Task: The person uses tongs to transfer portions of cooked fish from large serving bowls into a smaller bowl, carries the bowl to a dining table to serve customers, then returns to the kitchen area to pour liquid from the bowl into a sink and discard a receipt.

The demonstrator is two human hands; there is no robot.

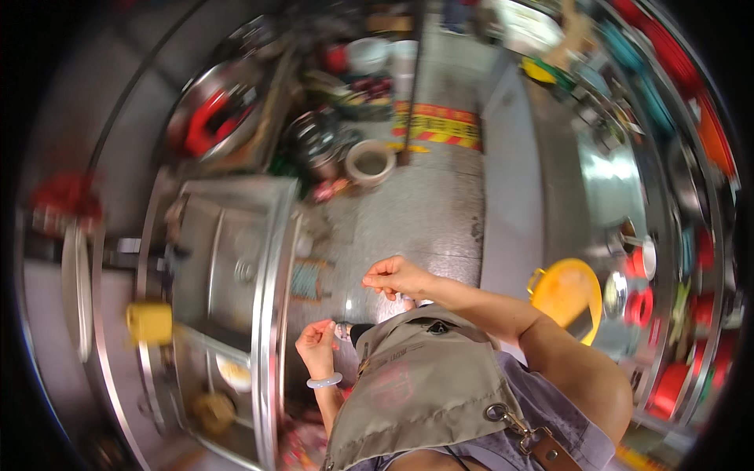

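Note:
My left hand [317, 348], with a pale bangle [324, 381] at the wrist, hangs beside the stainless steel sink [265, 329]. Its fingers are loosely bent, and no object shows in them. Out in front of my body, above the tiled floor [406, 224], is my right hand [396, 277]. Its fingers curl loosely and I see nothing held there. Neither hand touches a surface. A beige apron [430, 388] covers my front.
Right of me runs a metal counter [554, 176] with a yellow round-topped container [565, 294]. Ahead on the floor stand a whitish bucket [370, 163] and a dark pole [412, 88]. A yellow-red warning strip [439, 126] crosses the walkway. A large metal basin [212, 112] sits at left. Much is blurred.

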